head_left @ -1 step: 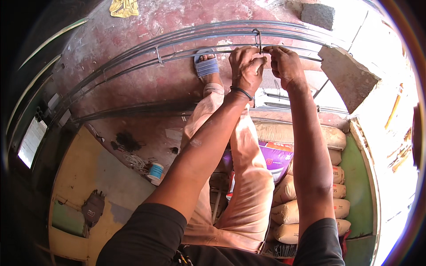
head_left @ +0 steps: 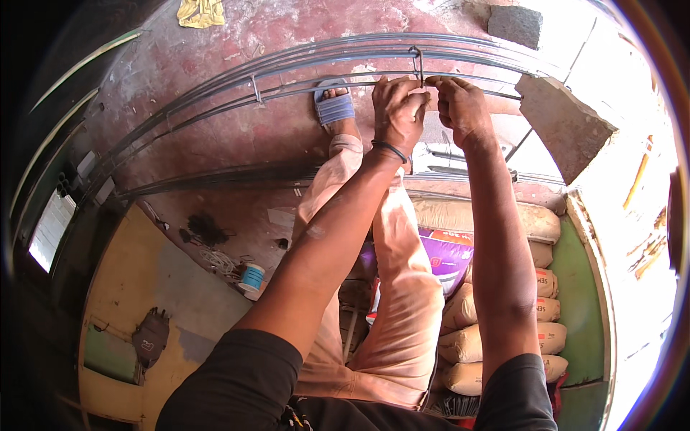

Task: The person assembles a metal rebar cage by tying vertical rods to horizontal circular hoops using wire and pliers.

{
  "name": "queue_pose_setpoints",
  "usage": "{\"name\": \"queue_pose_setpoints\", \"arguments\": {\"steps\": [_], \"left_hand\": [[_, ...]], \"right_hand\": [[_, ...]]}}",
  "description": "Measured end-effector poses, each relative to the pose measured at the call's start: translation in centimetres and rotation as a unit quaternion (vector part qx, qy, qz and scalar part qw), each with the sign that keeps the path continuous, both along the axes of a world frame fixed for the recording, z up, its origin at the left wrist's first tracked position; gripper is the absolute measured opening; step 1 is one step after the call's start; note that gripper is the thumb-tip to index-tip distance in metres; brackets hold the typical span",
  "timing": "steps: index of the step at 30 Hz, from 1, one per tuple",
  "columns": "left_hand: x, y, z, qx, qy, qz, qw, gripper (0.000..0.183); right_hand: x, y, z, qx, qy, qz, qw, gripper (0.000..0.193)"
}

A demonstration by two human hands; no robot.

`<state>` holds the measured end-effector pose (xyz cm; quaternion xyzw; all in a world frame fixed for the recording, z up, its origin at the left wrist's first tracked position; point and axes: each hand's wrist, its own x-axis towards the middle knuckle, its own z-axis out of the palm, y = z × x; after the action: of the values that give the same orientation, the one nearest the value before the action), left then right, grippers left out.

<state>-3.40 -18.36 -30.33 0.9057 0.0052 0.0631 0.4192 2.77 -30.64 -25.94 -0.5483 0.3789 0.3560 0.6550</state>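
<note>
Long steel bars (head_left: 323, 54) run in a curved bundle across the upper part of the view, with thin metal stirrups (head_left: 256, 90) around them. My left hand (head_left: 397, 118) has its fingers curled over the lower bar, beside an upright stirrup (head_left: 417, 63); its thumb points right. Right of that stirrup, my right hand (head_left: 463, 108) is closed in a pinch against the same bar. Whatever lies between its fingertips is too small to make out. A dark band circles my left wrist.
Paper bags (head_left: 463, 345) lie stacked below my right forearm, near a purple bag (head_left: 445, 258). A concrete slab (head_left: 564, 126) and a grey block (head_left: 515, 26) stand at the right. More bars (head_left: 230, 177) cross nearer me. A blue-and-white spool (head_left: 252, 277) sits lower left.
Both hands stay at the same stirrup. The fingers of my right hand and my left thumb have shifted very slightly; the bars look unmoved.
</note>
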Motion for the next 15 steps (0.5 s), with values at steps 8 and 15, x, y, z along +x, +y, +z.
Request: {"name": "queue_pose_setpoints", "arguments": {"steps": [8,15], "left_hand": [[1.4,1.3,-0.1,-0.109,0.113,0.03,0.987,0.013],[2.6,1.7,-2.7,-0.107,0.154,0.085,0.979,0.008]], "right_hand": [[-6.6,1.2,-0.6,-0.061,-0.048,-0.099,0.992,0.025],[-8.1,1.8,-3.0,-0.15,-0.159,-0.016,0.976,0.026]]}}
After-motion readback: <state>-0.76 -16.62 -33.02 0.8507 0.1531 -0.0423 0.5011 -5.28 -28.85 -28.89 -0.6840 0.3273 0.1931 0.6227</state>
